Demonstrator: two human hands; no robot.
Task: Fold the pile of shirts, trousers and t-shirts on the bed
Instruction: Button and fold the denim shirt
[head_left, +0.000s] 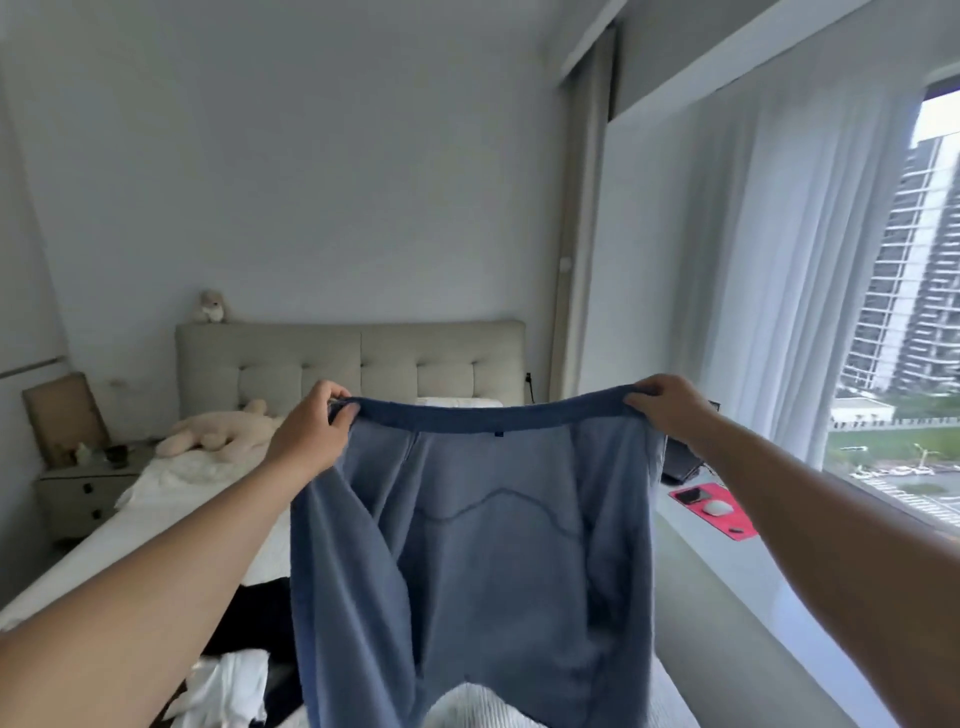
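Both arms out front, and the blue trousers (467, 545) are up in the air, stretched btwn the two hands by the waistband. Left hand (311, 431) pinches the waistband's left end, thumb on the near side, fingers curled over the top edge; right hand (670, 410) grips the right end, fingers wrapped over the band w/ knuckles up. Band sags a little in the middle btwn the hands, small dark tag just below it near centre. Fabric hangs straight down from both grips, the two legs splitting apart at the bottom edge of view, a curved seam line showing across the seat. Under the left forearm, down on the bed (171, 514), sits the rest of the pile: a black garment (249, 618) and below it a white garment (228, 686), crumpled and overlapping, exact count can't be told. Beyond the left hand, a cream plush toy (218, 434) lies on the white bedding, up against the tufted grey headboard (358, 358); a small plush (212, 306) sits on top of the headboard's left end. Further left of that hand, a nightstand (78, 493) w/ bits on top, too small to name. Just past the right forearm, on the window ledge (753, 597), a red mat (719, 512) carries a phone (688, 495) and a white mouse (718, 507). White curtain (779, 260) hangs above the right hand.
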